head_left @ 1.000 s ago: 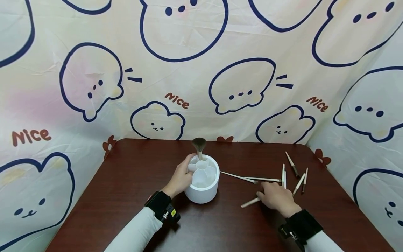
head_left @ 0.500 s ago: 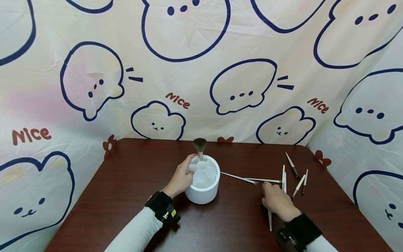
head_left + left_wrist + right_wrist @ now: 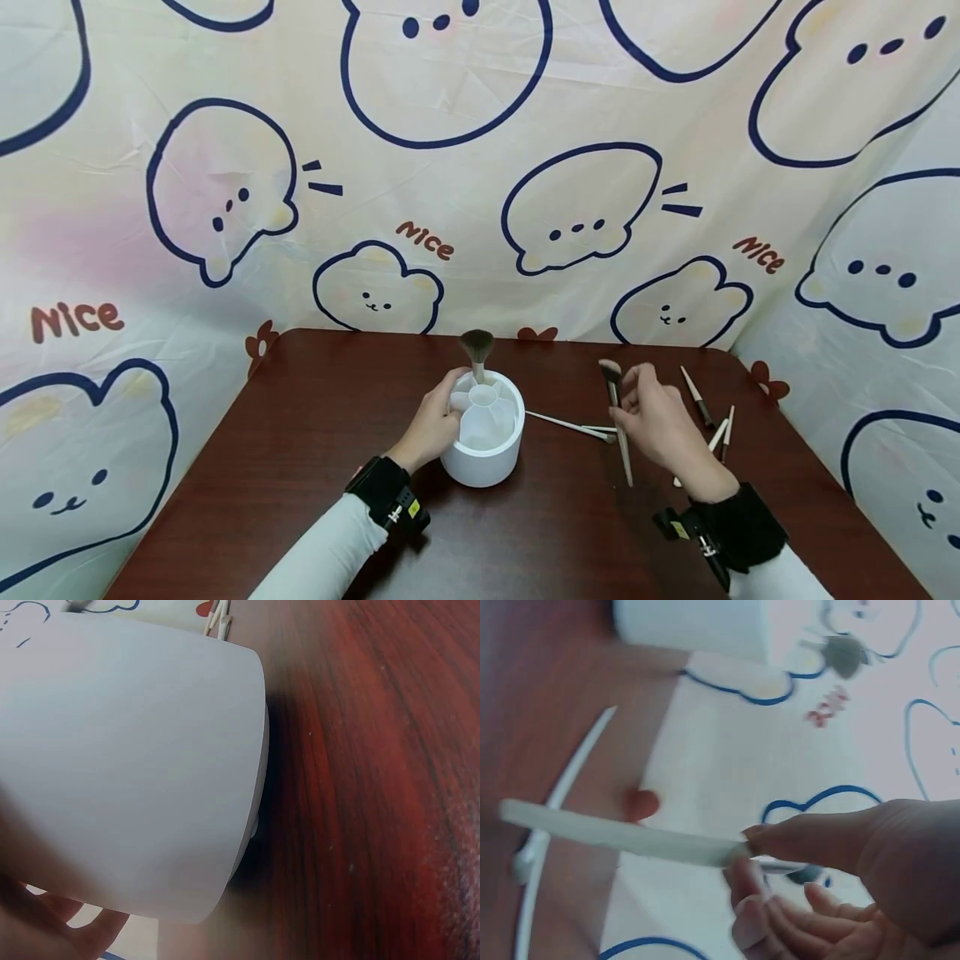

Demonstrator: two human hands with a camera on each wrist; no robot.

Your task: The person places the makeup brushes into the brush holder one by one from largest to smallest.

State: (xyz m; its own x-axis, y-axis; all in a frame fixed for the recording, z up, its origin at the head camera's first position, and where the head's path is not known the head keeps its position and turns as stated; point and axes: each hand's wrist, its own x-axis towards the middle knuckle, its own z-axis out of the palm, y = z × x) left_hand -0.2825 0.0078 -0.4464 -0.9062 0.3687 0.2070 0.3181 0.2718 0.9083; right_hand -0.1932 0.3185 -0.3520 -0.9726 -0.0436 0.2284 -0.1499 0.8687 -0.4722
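Observation:
A round white brush holder [image 3: 483, 462] with inner compartments stands upright on the table, and a fluffy makeup brush [image 3: 477, 343] sticks up from its back compartment. My left hand [image 3: 433, 423] grips the holder's left side; the left wrist view is largely filled by the smooth wall of the holder [image 3: 142, 757]. To the right, my right hand [image 3: 663, 417] pinches a second makeup brush [image 3: 622, 442] between thumb and fingers, raised above the table, bristles up and handle down. In the right wrist view the pale handle of this makeup brush [image 3: 622, 832] points away from the fingertips.
Thin white brushes [image 3: 566, 422] lie between the holder and my right hand. Several more brushes, including a dark-tipped one [image 3: 697, 398], lie at the table's right. A cartoon-printed cloth [image 3: 480, 192] hangs behind the brown table [image 3: 315, 417].
My right hand has picked a makeup brush up off the table and turned it from lying flat to bristles up. My left hand and the holder have stayed in place.

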